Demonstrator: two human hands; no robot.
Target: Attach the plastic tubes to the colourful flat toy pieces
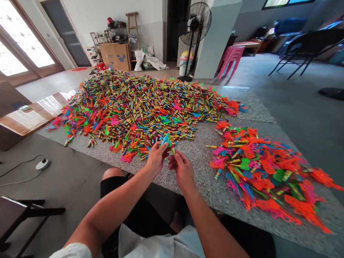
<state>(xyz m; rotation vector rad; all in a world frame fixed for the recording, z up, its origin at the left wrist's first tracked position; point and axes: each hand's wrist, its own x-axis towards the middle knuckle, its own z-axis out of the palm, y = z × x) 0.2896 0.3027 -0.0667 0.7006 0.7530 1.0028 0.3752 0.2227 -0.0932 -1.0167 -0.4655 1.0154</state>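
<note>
My left hand (156, 158) is closed in a pinch on a small blue plastic piece (166, 139), held just above the speckled stone slab (199, 160). My right hand (182, 167) is closed too, its fingertips gripping a short yellow-green stick (173, 151) that meets the blue piece. Both hands hover close together at the slab's near edge. Behind them spreads a large heap of multicoloured sticks and plastic shapes (141, 101). To the right lies a smaller pile of orange, pink, blue and green plastic pieces with sticks (266, 173).
A power strip with cable (42, 164) lies on the floor at left, near a dark bench (8, 217). A low wooden table (28, 118) stands beyond the slab's left end. A standing fan (196, 28), pink stool (231, 57) and black chair (307, 47) stand further back.
</note>
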